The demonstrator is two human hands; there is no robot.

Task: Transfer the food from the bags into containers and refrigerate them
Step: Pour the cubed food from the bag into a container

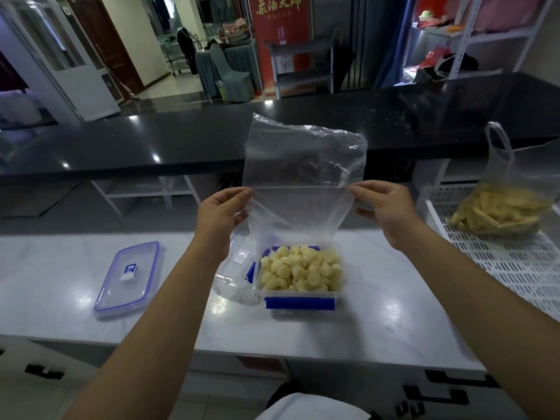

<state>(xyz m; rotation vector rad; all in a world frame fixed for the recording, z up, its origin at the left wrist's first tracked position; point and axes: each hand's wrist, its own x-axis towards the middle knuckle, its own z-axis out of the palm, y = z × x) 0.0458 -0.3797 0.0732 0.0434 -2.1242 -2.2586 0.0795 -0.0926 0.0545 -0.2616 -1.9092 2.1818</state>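
An empty clear plastic bag (303, 168) hangs upside down above a square clear container (300, 303) with blue clips. The container is filled with pale yellow food chunks (300, 272). My left hand (222, 213) pinches the bag's left edge and my right hand (383, 207) pinches its right edge, both at mid-height. The bag's open mouth reaches down to the container's back rim. A second bag with yellow food strips (503, 207) rests on a white perforated tray (515, 268) at the right.
A clear lid with a blue seal (128, 278) lies flat on the white counter (394, 313) to the left. Another clear container (235, 277) sits just left of the filled one. A raised black counter (151, 140) runs across behind.
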